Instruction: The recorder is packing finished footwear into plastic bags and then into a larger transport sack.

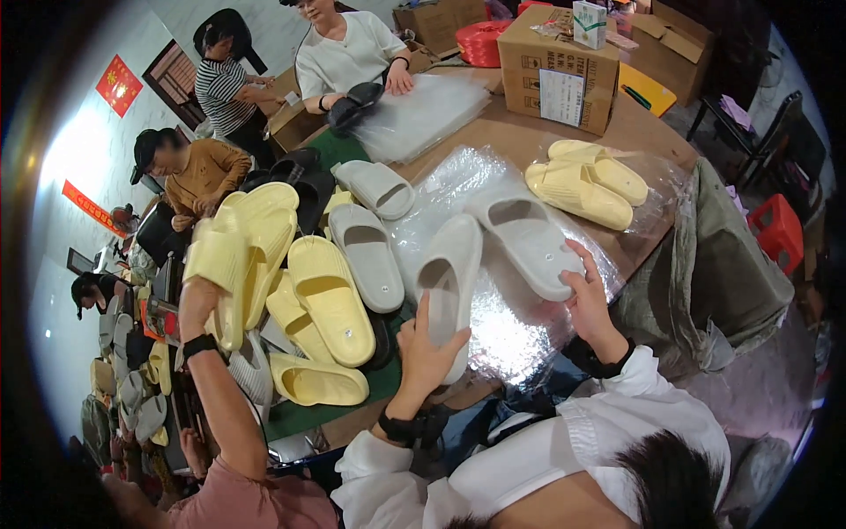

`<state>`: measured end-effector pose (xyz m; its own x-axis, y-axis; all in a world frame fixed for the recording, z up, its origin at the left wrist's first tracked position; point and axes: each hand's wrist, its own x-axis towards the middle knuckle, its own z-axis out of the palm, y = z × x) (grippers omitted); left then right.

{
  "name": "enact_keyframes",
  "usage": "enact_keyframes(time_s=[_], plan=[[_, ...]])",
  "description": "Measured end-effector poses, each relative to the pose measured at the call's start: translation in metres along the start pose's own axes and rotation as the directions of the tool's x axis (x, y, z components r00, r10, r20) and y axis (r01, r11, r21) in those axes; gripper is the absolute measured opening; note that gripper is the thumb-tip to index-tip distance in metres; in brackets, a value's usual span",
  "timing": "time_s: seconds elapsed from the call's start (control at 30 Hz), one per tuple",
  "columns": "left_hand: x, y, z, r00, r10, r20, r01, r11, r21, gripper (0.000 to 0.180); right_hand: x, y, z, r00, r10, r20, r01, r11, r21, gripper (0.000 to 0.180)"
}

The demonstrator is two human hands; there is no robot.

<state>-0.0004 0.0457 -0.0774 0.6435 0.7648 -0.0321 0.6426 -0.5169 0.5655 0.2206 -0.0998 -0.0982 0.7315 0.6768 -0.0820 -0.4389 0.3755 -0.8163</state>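
My left hand (425,354) grips the heel end of a grey slipper (460,240), thumb and fingers on either side of it. In my right hand (592,295) is the heel end of a second grey slipper (514,219), which has a small round sticker on its insole. The two slippers point away from me and lie over a stack of clear plastic bags (515,339). Left of them rest another grey slipper (374,275) and a yellow slipper (339,322).
A co-worker's hand (201,300) is on yellow slippers at the left. Beyond the bags lies a bagged yellow pair (582,196). A cardboard box (555,75) stands at the back, and a person in white (357,48) handles plastic sheets (427,115) and a black slipper. Grey-green cloth (696,264) covers something at right.
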Motion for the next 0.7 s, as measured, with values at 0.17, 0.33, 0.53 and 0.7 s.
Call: enact_keyframes(time_s=[0.17,0.33,0.53,0.7], plan=[[0.000,0.037,0.042,0.996,-0.023,0.089,0.091,0.359,-0.929,0.081,0.007,-0.015,0.004,1.000,0.005,0.019,-0.002,0.990,-0.145,0.053],[-0.011,0.043,0.090,0.990,0.120,-0.078,-0.116,0.354,-0.928,0.074,0.021,-0.016,-0.011,0.989,-0.081,0.121,0.132,0.852,-0.506,0.053],[-0.011,0.013,0.106,0.882,0.464,0.087,-0.422,0.857,-0.296,0.042,0.026,-0.037,-0.022,0.948,-0.016,0.318,0.230,0.727,-0.647,0.049],[-0.013,0.028,0.099,0.808,0.587,0.044,-0.583,0.808,-0.081,0.038,0.047,-0.055,-0.036,0.958,-0.086,0.273,0.227,0.808,-0.543,0.055]])
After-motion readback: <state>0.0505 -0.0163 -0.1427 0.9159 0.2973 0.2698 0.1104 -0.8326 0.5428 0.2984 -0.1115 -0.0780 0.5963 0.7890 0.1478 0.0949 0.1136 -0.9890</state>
